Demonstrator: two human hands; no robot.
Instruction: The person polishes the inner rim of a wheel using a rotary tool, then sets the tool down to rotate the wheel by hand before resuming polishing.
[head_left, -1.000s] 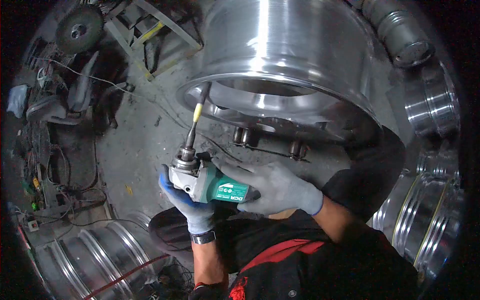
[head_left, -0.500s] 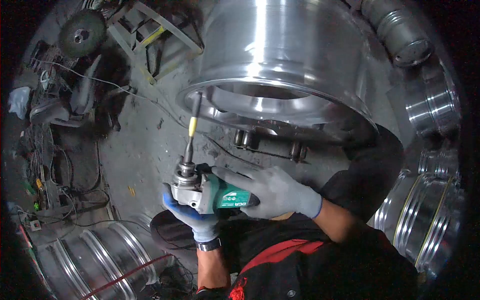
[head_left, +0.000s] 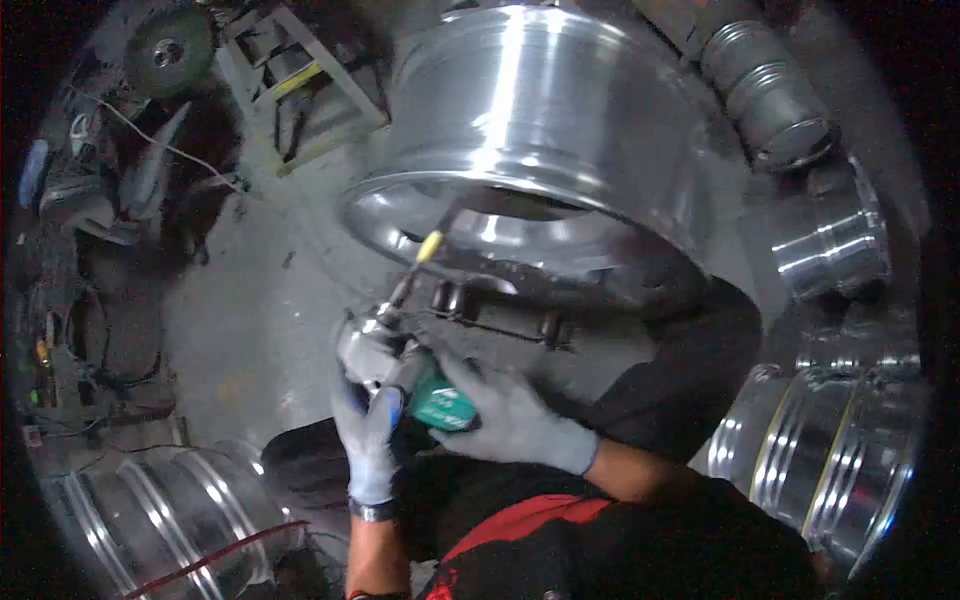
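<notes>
My left hand [head_left: 367, 415], in a grey glove with a blue palm, is wrapped round the metal head of a green power tool [head_left: 443, 402]. Around the tool's green body my right hand [head_left: 520, 415] is closed, also gloved in grey. A long shaft with a yellow band [head_left: 430, 246] extends up from the tool head, its far end at the opening of a large shiny metal wheel rim [head_left: 560, 120]. Whether the tip touches the rim I cannot tell.
A metal frame stand [head_left: 300, 80] and a round disc [head_left: 168, 53] are at the upper left. More rims lie at the lower left [head_left: 165, 510], lower right [head_left: 815, 450] and upper right [head_left: 765, 95]. A roller stand [head_left: 495, 318] sits below the large rim.
The tool has tilted, and its shaft now leans right toward the rim's opening. Both hands have turned with it, still gripping. The whole view has shifted somewhat.
</notes>
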